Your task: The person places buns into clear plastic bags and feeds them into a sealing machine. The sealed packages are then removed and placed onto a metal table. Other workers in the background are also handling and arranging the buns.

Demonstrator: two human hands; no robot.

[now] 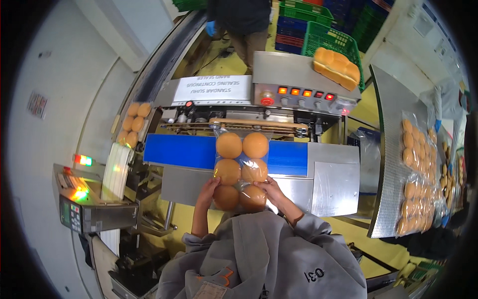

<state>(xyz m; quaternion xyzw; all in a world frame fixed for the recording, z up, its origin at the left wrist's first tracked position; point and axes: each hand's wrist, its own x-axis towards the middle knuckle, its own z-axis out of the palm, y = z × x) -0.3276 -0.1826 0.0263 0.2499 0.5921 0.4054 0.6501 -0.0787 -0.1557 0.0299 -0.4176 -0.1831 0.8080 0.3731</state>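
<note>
A clear plastic bag of round golden buns [229,171], in two columns, lies between my hands. My left hand [207,192] grips its near left side, fingers partly hidden by the bag. On the opposite side, my right hand [274,191] closes on the bag's edge beside the nearest buns. The bag rests across the blue conveyor belt [179,152]. Its far end reaches the guide band of the band sealing machine [298,74], which has lit orange switches and a red knob.
Bread loaves [336,68] sit on the sealer's top. At left, bagged buns [132,124] lie by a white conveyor [117,172] and a control box [97,212]. A metal table [386,149] at right carries bagged buns. Beyond the machine stand a person [239,20] and green crates [332,42].
</note>
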